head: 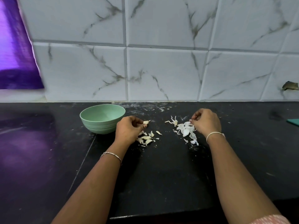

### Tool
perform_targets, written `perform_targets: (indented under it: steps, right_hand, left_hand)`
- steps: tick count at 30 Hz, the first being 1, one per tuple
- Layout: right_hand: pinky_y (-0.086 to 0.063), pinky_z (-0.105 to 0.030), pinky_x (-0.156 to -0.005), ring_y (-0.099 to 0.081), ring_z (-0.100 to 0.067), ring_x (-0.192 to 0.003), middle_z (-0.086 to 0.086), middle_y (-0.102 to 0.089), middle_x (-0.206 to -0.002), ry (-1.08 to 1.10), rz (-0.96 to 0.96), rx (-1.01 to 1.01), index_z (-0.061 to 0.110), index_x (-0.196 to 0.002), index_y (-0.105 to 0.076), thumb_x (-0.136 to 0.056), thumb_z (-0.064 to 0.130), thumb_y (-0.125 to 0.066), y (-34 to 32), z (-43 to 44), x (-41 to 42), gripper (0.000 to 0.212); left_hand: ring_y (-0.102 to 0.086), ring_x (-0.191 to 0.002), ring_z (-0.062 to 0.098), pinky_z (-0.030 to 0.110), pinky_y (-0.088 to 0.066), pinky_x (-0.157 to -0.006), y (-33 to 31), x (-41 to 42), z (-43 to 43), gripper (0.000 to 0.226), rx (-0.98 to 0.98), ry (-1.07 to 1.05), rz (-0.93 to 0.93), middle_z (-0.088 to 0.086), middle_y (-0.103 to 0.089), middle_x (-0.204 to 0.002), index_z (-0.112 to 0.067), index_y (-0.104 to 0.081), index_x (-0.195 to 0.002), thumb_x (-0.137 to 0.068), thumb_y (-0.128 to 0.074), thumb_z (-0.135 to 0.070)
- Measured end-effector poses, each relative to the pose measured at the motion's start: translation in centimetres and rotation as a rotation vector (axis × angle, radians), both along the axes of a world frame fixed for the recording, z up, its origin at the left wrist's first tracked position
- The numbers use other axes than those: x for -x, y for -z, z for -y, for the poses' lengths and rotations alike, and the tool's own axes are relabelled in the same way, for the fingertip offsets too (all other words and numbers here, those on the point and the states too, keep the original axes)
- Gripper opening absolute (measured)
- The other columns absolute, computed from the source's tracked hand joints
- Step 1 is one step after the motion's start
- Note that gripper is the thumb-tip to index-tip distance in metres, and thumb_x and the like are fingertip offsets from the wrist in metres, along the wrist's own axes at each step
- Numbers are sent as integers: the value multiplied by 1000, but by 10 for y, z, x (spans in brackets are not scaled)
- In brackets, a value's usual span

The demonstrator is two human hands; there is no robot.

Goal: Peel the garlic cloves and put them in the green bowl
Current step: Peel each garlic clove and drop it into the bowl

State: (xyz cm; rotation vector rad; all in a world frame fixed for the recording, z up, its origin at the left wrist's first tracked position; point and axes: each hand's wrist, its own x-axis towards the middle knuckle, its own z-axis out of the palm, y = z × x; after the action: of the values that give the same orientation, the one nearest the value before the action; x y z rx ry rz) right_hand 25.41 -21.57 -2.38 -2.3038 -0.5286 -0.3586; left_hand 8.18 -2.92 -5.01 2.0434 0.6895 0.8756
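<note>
Garlic cloves lie in a small heap on the dark desk, just near and right of the green bowl, so a finished one has only a short way to go. The bowl looks empty, which suggests the task is barely begun. The left hand hovers over the heap with its fingers curled, and one clove sits pinched at their tips, seemingly the one being worked.

The right hand is well apart, to the right, above a loose pile of white skins. Waste seems to be kept on that side, away from the bowl. Its fingers are curled together at the pile's far edge, but I cannot tell whether they grip a scrap of skin or nothing.

The desk is glossy black stone, dusted with pale flecks along its far edge. Behind it rises a tiled wall of grey-veined white marble. A purple sheet hangs at the far left.
</note>
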Motion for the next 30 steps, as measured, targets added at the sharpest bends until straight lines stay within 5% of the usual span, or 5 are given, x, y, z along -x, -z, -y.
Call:
perform_targets:
  steps: [10, 14, 20, 23, 30]
  right_hand:
    - [-47, -30, -69, -64, -24, -83, 2, -66, -77, 26, 155, -44, 22, -69, -60, -77, 11, -76, -3, -1, 3, 21]
    - [-46, -40, -96, -56, -25, -114, -4, -64, -118, -155, 268, 144, 17, -113, -65, -91, 8, -57, 6, -17, 6, 25]
    - [-8, -45, -119, -22, -15, -146, 5, -29, -157, -338, 264, 621, 22, -148, -35, -100, 48, -40, 26, -47, 12, 55]
    - [-3, -50, -119, -19, -17, -147, 3, -26, -158, -338, 268, 698, 23, -149, -33, -102, 46, -33, 30, -55, 16, 52]
    - [-8, -54, -117, -38, -24, -135, -3, -45, -143, -157, 361, 737, 22, -131, -55, -100, 33, -44, 28, -39, 10, 34]
  left_hand:
    - [-54, -45, 9, 15, -41, -39, -9, 5, 6, 24, 566, 151, 243, 8, -59, -67, 3, -65, -95, -82, -76, -15]
    - [-58, -59, 15, 14, -47, -45, -10, 6, 7, 22, 659, 190, 264, 8, -62, -73, 2, -65, -95, -82, -75, -11]
    - [-64, -70, 19, 33, -56, -80, -8, 7, 1, 22, 781, 226, 283, 13, -67, -81, 1, -63, -96, -77, -73, 6]
    - [-63, -72, 21, 37, -53, -87, -8, 7, 1, 23, 788, 225, 270, 14, -67, -80, 0, -62, -94, -76, -71, 12]
    - [-63, -64, 21, 24, -57, -61, -7, 4, -2, 24, 712, 156, 225, 14, -66, -78, -4, -61, -88, -77, -65, 17]
